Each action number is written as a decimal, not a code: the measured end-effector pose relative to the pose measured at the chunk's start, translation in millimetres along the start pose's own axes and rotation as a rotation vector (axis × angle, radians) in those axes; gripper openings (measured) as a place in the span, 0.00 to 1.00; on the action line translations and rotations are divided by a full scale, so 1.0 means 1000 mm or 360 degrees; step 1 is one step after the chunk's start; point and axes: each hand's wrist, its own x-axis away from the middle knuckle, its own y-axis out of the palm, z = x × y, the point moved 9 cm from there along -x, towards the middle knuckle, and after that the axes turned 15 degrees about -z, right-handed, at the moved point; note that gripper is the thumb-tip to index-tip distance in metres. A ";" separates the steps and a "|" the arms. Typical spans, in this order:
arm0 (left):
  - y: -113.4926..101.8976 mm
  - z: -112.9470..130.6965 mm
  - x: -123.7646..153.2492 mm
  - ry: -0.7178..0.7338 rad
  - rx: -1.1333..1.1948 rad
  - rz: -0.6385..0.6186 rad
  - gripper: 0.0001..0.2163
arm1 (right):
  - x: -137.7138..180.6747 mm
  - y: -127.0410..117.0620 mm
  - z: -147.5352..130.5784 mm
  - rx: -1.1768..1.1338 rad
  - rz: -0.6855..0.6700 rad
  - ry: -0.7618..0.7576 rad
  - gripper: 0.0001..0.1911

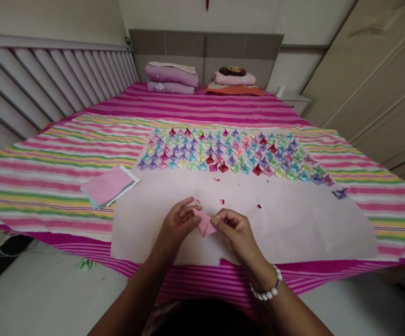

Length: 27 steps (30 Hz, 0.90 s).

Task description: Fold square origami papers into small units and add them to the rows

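Observation:
A small folded piece of pink paper (205, 224) is pinched between my two hands above a large pale pink sheet (293, 228) spread on the bed. My left hand (178, 223) grips its left side with fingers curled. My right hand (233, 227), with a white bead bracelet on the wrist, pinches its right side. Beyond them, several rows of small folded paper pieces in many colours (228, 151) lie on the sheet.
A stack of pink and pale square papers (108, 186) lies to the left on the striped bedspread (48, 163). Tiny red paper scraps (222, 201) dot the sheet. Folded pillows (172, 77) and blankets (233, 81) sit at the headboard. A green scrap (85, 264) lies on the floor.

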 end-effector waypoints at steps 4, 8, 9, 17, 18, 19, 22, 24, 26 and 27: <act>0.019 -0.018 0.003 -0.0151 -0.0034 -0.0186 0.16 | 0.002 -0.002 0.004 -0.0026 0.0096 -0.0021 0.10; 0.009 -0.019 0.006 -0.0179 -0.0285 -0.0057 0.09 | 0.005 -0.005 0.002 -0.0054 0.0192 -0.0085 0.10; 0.007 -0.018 0.005 -0.0189 -0.0315 -0.0051 0.09 | 0.005 -0.004 0.002 -0.0079 0.0187 -0.0097 0.10; 0.008 -0.017 0.002 -0.0245 -0.0295 -0.0298 0.10 | 0.002 0.014 0.004 -0.0517 -0.0074 0.0066 0.13; 0.009 -0.017 0.002 -0.0255 -0.0302 -0.0325 0.09 | 0.002 0.015 0.004 -0.0540 -0.0094 0.0076 0.13; 0.010 -0.018 0.003 -0.0262 -0.0315 -0.0346 0.09 | 0.002 0.015 0.004 -0.0556 -0.0104 0.0081 0.12; 0.012 -0.020 0.003 -0.0273 -0.0326 -0.0387 0.09 | 0.002 0.016 0.005 -0.0575 -0.0121 0.0101 0.11; 0.012 -0.021 0.003 -0.0274 -0.0305 -0.0402 0.09 | 0.002 0.017 0.006 -0.0588 -0.0130 0.0122 0.11; 0.012 -0.022 0.003 -0.0274 -0.0285 -0.0407 0.09 | 0.002 0.017 0.007 -0.0613 -0.0130 0.0137 0.11; 0.012 -0.023 0.002 -0.0275 -0.0278 -0.0413 0.09 | 0.003 0.017 0.007 -0.0629 -0.0126 0.0142 0.10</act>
